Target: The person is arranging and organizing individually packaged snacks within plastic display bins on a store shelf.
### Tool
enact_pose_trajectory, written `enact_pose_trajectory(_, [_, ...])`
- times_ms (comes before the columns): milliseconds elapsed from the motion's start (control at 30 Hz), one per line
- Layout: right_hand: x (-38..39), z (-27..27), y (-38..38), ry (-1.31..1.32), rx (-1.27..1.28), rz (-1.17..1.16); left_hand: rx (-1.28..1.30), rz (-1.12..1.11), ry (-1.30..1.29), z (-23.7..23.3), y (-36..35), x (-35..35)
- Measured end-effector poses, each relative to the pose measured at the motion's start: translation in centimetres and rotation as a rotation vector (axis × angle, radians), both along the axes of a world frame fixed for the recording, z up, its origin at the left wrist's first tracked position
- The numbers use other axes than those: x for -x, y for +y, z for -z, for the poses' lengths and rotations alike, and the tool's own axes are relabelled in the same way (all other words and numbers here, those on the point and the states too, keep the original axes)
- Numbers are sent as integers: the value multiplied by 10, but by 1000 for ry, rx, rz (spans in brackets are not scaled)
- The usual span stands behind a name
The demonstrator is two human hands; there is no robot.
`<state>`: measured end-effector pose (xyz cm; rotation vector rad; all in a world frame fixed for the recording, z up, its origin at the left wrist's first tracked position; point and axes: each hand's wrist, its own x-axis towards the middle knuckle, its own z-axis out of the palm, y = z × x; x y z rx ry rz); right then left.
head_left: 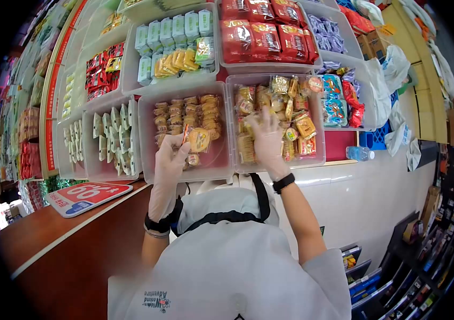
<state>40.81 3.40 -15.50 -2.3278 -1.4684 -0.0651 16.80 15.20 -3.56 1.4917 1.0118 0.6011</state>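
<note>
My left hand (169, 162), in a thin clear glove, pinches the edge of a wrapped round cookie (199, 140). It is over a clear plastic bin (221, 160) with stacks of wrapped cookies (187, 112). Below the held cookie lies a small wrapped piece (193, 159). My right hand (267, 137), gloved too, reaches with spread fingers over the bin to the right (320, 149). Gold-wrapped snacks (246, 146) fill that bin, and its fingertips overlap them in this view. A bigger yellow packet (305, 126) lies to the right of this hand.
Behind stand bins of red packets (237, 40) and green-white packets (165, 33). White packets (112, 133) fill a bin at left, near a red price sign (91, 197). Blue packets (335, 112) and a water bottle (359, 153) are at right.
</note>
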Motion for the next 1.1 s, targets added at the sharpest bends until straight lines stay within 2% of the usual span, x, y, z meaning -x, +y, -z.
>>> enact_pose_trajectory(33, [-13, -13, 0, 26, 42, 74, 3, -5, 2, 2, 1, 3])
enact_pose_trajectory(100, [-20, -15, -2, -68, 58, 55, 49, -10, -15, 6, 2, 9])
enact_pose_trajectory(200, [-42, -37, 1, 86, 35, 154, 12, -26, -34, 11, 2, 13])
enact_pose_trajectory(233, [-47, -38, 3, 86, 37, 150, 13, -30, -34, 13, 2, 15])
enact_pose_trajectory(300, [-56, -38, 6, 154, 55, 300, 9, -32, -55, 15, 2, 16])
enact_pose_trajectory(367, [-69, -34, 0, 106, 16, 315, 11, -32, -51, 14, 2, 16])
enact_pose_trajectory(433, [-75, -36, -2, 207, 38, 458, 13, -34, -49, 14, 3, 18])
enact_pose_trajectory(500, [-76, -34, -4, 206, 64, 443, 10, -20, -54, 16, 3, 19])
enact_pose_trajectory(567, [-65, -41, -13, -185, 49, 471, 17, -17, -63, 15, 2, 18])
enact_pose_trajectory(600, [-54, -37, -20, -189, 51, 472, 25, -12, -74, 16, 2, 16])
enact_pose_trajectory(667, [-22, -25, -30, 194, -116, 46, 31, -2, -62, 13, 1, 10])
enact_pose_trajectory(733, [1, -46, -23, 433, 189, 82, 34, 6, -47, 13, 1, 6])
enact_pose_trajectory(800, [26, -35, -25, 492, 438, -14, 34, 38, -69, 15, 1, 2])
enact_pose_trajectory(933, [49, 0, -26, 299, 284, -102, 112, 44, -44, 4, -1, -10])
enact_pose_trajectory(1100, [42, 9, -27, 267, 282, -90, 11, 123, 28, 8, -4, -19])
